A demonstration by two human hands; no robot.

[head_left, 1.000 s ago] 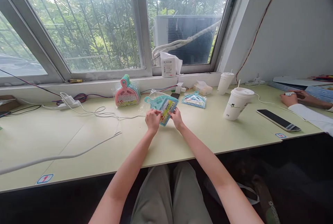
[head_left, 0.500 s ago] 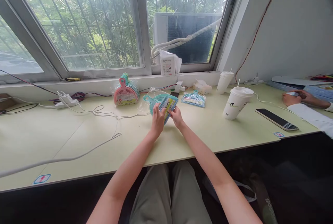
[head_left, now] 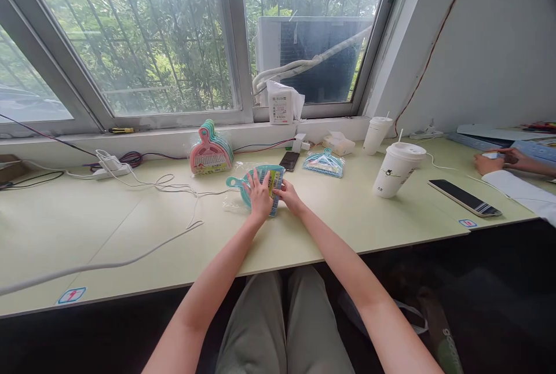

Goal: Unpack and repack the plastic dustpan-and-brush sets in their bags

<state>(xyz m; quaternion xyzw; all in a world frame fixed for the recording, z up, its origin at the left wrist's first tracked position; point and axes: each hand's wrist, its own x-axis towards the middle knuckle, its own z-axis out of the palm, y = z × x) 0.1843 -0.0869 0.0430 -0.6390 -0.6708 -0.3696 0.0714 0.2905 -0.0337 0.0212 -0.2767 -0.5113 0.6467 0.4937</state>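
Dustpan (head_left: 274,178), teal, in film (head_left: 234,205), on or just above table (head_left: 174,252): left hand (head_left: 260,195) lies spread across it, right hand (head_left: 290,196) pinches its edge; probably light, stiff, slippery-wrapped, best taken by handle (head_left: 234,182).

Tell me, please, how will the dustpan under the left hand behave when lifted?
The dustpan is probably stiff: its handle juts out without drooping. It seems light, being apparently plastic. Its loose, shiny wrapper may slip.

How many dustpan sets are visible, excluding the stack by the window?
2: one teal set under the spread left hand, its edge pinched by the right hand; another set in front of the tissue pack. Others may be hidden.
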